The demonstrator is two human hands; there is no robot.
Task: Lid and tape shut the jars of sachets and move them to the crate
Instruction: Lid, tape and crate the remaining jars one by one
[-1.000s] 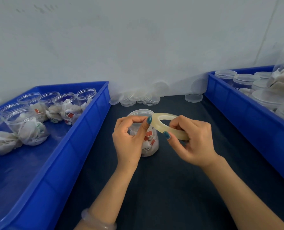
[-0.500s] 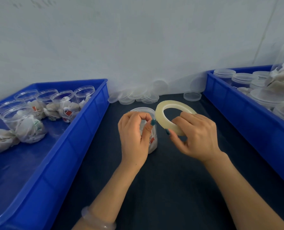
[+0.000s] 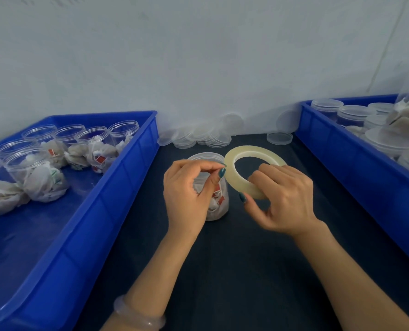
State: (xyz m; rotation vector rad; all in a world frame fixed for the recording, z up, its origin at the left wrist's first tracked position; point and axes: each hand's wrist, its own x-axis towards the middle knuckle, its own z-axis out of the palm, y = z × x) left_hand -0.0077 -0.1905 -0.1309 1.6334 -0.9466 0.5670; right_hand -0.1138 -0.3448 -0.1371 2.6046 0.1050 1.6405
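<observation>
On the far left I am looking at a blue crate [image 3: 117, 211] that is holding open jars of sachets [image 3: 96, 149], standing in a cluster at its far end. A pale bracelet [image 3: 139, 316] is sitting on the left wrist at the near edge. The left hand [image 3: 189, 194] is hovering in front of the one jar [image 3: 219, 204] standing on the dark table [image 3: 246, 271] between the two crates. Its fingers are curling in, and thumb and forefinger are pinching together right at the left rim of the tape roll [image 3: 232, 173]. The tape end itself is too clear for me to make out. That jar is showing white sachets with red tags, and a lid seems to be sitting on it.

The right hand [image 3: 284, 199] is gripping the roll's near right side, fingers curling over the top and thumb underneath, holding it tilted just right of the jar's top. Loose lids [image 3: 206, 137] are lying along the far wall, with a single lid [image 3: 279, 138] further right. On the right, a second blue crate [image 3: 342, 163] is holding lidded jars [image 3: 354, 113].
</observation>
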